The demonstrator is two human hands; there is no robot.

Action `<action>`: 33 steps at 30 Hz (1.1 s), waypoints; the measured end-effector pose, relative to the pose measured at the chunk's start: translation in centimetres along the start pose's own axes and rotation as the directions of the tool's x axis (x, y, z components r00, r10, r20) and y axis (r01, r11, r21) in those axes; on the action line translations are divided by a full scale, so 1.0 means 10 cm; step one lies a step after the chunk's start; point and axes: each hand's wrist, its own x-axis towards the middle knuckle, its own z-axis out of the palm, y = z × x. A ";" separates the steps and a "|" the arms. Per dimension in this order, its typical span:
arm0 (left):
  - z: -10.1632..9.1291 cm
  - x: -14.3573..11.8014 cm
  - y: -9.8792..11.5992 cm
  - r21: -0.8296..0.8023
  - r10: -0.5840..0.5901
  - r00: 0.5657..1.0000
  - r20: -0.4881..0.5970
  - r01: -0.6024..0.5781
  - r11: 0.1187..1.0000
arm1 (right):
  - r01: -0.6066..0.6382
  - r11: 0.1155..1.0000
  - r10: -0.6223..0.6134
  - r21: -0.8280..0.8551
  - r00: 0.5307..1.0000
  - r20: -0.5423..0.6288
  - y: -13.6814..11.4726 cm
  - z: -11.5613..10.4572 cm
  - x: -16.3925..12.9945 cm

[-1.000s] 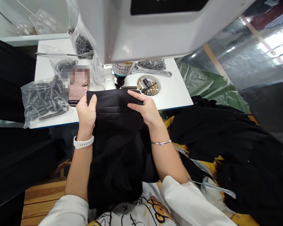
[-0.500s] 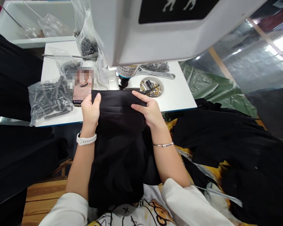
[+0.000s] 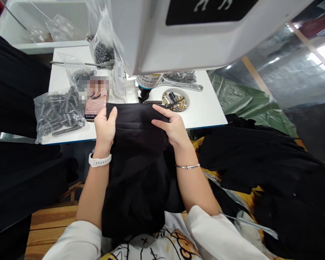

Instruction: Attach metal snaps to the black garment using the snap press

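Observation:
A black garment (image 3: 137,151) hangs from both hands down over my lap, its top band stretched flat at the front edge of the white work table. My left hand (image 3: 105,126) grips the band's left end, thumb on top and the other fingers hidden behind the cloth. At the right end, my right hand (image 3: 173,126) holds the same band, thumb and index finger lying on its face. The band's upper edge is just below the dark lower part of the machine (image 3: 144,95). Whether the cloth touches that part I cannot tell.
The white machine head (image 3: 200,47) overhangs the table (image 3: 206,104). On the table are a phone (image 3: 94,103), a bag of dark springs (image 3: 59,112), a wrench (image 3: 181,85) and a round recess holding small metal parts (image 3: 174,100). Black cloth (image 3: 260,155) is heaped at the right.
My hands keep the same hold on the black garment. The view has shifted very slightly, so the table and machine appear a little further right.

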 end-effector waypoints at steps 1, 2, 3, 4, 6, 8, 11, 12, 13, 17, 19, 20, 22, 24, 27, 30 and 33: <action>0.00 0.00 0.00 -0.002 0.001 1.000 0.001 -0.001 1.000 | 0.002 1.000 -0.002 0.002 1.000 0.000 0.00 0.00 0.00; 0.00 0.00 0.00 -0.003 0.001 1.000 0.002 -0.001 1.000 | 0.003 1.000 -0.003 0.003 1.000 0.000 0.00 0.00 0.00; 0.00 0.00 -0.01 -0.003 0.001 1.000 0.002 -0.001 1.000 | 0.003 1.000 -0.003 0.002 1.000 0.000 0.00 0.00 0.00; 0.00 0.00 0.00 0.002 0.002 1.000 0.000 -0.002 1.000 | 0.001 1.000 -0.001 0.000 1.000 0.000 -0.01 0.00 0.00; 0.00 0.00 0.00 0.011 0.005 1.000 -0.001 -0.005 1.000 | -0.005 1.000 0.005 -0.008 1.000 -0.003 -0.01 0.00 0.01; 0.00 0.00 0.01 0.016 0.017 1.000 0.006 -0.018 1.000 | -0.009 1.000 0.009 -0.014 1.000 -0.006 -0.01 0.00 0.01; -0.01 0.00 0.01 0.025 0.039 0.999 0.026 -0.040 0.999 | -0.007 1.000 0.007 -0.012 1.000 -0.005 -0.01 0.01 0.01; -0.01 0.00 0.01 0.029 0.042 0.999 0.028 -0.043 0.999 | -0.004 1.000 0.004 -0.008 1.000 -0.004 -0.01 0.01 0.01; -0.01 0.00 0.01 0.030 0.042 0.999 0.029 -0.043 0.999 | -0.002 1.000 0.002 -0.004 1.000 -0.004 -0.02 0.01 0.01; -0.01 0.00 0.01 0.025 0.036 0.999 0.021 -0.036 0.999 | -0.003 1.000 0.003 -0.015 1.000 -0.007 -0.02 0.01 0.01; 0.00 0.00 0.00 0.026 0.040 0.999 0.015 -0.040 0.999 | -0.005 1.000 0.005 -0.024 1.000 -0.007 -0.02 0.00 0.01; 0.00 0.00 0.00 0.028 0.044 0.999 0.013 -0.044 0.999 | -0.004 1.000 0.004 -0.024 1.000 -0.006 -0.02 0.00 0.02; 0.00 0.00 0.00 0.033 0.048 0.999 0.006 -0.049 0.998 | -0.002 1.000 0.002 -0.019 1.000 -0.006 -0.01 0.00 0.02; 0.00 -0.01 -0.01 0.032 0.041 0.999 -0.005 -0.041 0.999 | -0.004 1.000 0.004 -0.013 1.000 -0.009 -0.01 0.00 0.02; 0.00 -0.01 -0.01 0.018 0.022 1.000 -0.012 -0.022 1.000 | -0.005 1.000 0.005 0.001 1.000 -0.015 -0.02 0.00 0.02; 0.02 0.01 0.01 -0.011 0.002 1.000 -0.012 -0.002 1.000 | -0.001 1.000 0.001 0.020 1.000 -0.018 -0.02 0.00 0.02; 0.04 0.03 0.03 -0.044 -0.019 1.000 -0.003 0.019 0.999 | -0.005 0.999 0.006 0.035 1.000 -0.020 -0.03 0.00 0.02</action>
